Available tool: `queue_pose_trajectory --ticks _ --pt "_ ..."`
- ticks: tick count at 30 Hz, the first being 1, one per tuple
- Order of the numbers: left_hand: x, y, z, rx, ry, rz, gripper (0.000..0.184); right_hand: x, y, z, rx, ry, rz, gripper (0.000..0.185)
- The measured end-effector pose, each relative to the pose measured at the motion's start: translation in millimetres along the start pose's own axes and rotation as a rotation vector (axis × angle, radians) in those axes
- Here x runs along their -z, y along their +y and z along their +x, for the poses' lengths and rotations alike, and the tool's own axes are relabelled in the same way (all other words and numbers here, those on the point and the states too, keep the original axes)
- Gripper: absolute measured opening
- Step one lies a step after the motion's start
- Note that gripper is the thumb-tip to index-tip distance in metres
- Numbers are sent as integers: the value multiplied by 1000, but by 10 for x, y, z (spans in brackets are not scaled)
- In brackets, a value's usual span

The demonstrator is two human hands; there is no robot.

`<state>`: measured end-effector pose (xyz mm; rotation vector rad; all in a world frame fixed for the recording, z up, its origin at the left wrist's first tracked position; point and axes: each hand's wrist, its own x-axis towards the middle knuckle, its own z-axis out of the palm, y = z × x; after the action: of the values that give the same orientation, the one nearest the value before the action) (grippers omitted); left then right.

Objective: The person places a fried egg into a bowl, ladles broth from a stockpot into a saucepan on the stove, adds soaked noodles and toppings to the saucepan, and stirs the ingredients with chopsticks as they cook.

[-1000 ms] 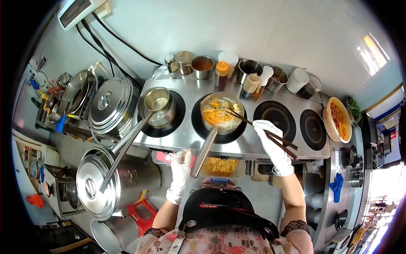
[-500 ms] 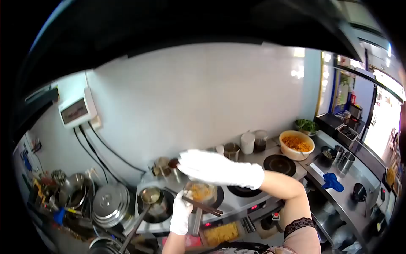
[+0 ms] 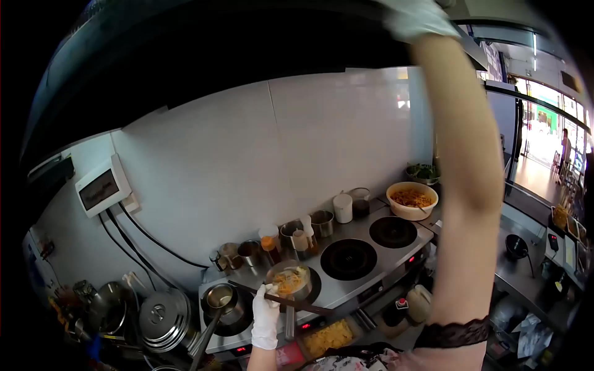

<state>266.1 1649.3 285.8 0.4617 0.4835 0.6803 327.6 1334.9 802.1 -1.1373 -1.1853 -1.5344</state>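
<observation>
My left hand [image 3: 265, 318], in a white glove, is closed around a pair of long dark chopsticks [image 3: 306, 306], which slant across the near side of a saucepan [image 3: 307, 289]. Orange and pale food [image 3: 288, 283] lies in that saucepan, and its handle [image 3: 290, 323] points toward me. My right hand [image 3: 424, 18], also gloved, is raised high at the dark range hood [image 3: 260, 43]. Its fingers are blurred and partly cut off by the top of the view. To the left of my left hand stands a second pot [image 3: 224, 303] with a long handle.
Two round black burners [image 3: 348, 260] lie to the right. Behind the pans stand metal cups, an orange-capped bottle [image 3: 270, 247] and a white canister [image 3: 343, 208]. A cream bowl of orange food [image 3: 412, 200] sits at the far corner. Lidded pots [image 3: 164, 315] are at left.
My right arm has swung up from over the stove to the hood. The view has tilted and shifted slightly. My left hand still holds the chopsticks by the saucepan.
</observation>
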Motion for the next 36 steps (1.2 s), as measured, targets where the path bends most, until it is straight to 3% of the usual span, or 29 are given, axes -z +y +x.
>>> queue_pose_trajectory --ticks 4,5,6,8,9,10,11,13,14,15,16,17,18,20,23,24,25,26,28,29,30,31,32,33,36 --pt "201 36 120 34 -94 16 21 1136 2365 -241 -244 475 -529 54" --pt "218 42 138 41 -119 7 21 1675 3233 -634 -298 524 -415 57" --pt "216 32 142 47 -142 -2 21 2037 3418 -1110 -664 540 -759 54" --pt "101 9 104 57 -100 32 23 2122 3289 -2016 -822 619 -698 52" --pt "65 -24 140 68 -131 42 23 2038 3278 -2456 -692 654 -733 44" --pt "77 -56 148 81 -151 56 22 1867 3044 -2781 -793 589 -745 37" --pt "49 -89 124 102 -123 64 22 1741 3185 -3293 -618 563 -756 32" --pt "-130 -209 140 115 31 70 22 1227 2810 -4173 -709 237 -465 19" --pt "61 -258 266 165 -219 64 24 1032 2710 -4756 -860 -89 -301 15" --pt "-200 -351 146 112 -53 -24 27 628 2075 -4950 -870 -332 -168 15" --pt "-84 -429 213 77 -216 47 34 339 1602 -5246 -911 -518 13 19" --pt "-85 -465 226 118 -184 89 36 100 1107 -5483 -756 -707 81 33" --pt "-52 -492 256 175 -258 59 36 -53 617 -5561 -1241 -896 492 64" --pt "-141 -584 186 194 -189 20 37 -297 92 -5748 -959 -1125 662 93" --pt "-193 -741 123 208 -183 57 35 -480 -314 -5758 -909 -1172 869 107" --pt "-149 -820 123 198 -201 71 34 -564 -420 -5612 -1040 -960 1031 94" --pt "-123 -873 138 253 -216 52 34 -618 -373 -5633 -873 -950 918 82" --pt "-361 -869 52 296 -20 67 30 -693 -329 -5589 -703 -927 805 70" --pt "-365 -1036 104 291 -56 73 29 -761 -356 -5476 -911 -845 852 41" --pt "-379 -1033 132 260 -97 100 34 -779 -287 -5483 -907 -917 850 31" --pt "-424 -1047 148 231 -31 136 39 -802 -184 -5485 -901 -986 846 22" --pt "-326 -1012 213 279 -162 128 40 -866 -67 -5415 -781 -938 809 19" --pt "-289 -883 233 324 -294 115 42 -892 48 -5378 -871 -932 829 21" --pt "-292 -778 197 299 -198 323 37 -913 200 -5499 -931 -911 812 21" --pt "238 -752 173 -340 27 1056 28 -1020 499 -5645 -1224 -868 706 22"
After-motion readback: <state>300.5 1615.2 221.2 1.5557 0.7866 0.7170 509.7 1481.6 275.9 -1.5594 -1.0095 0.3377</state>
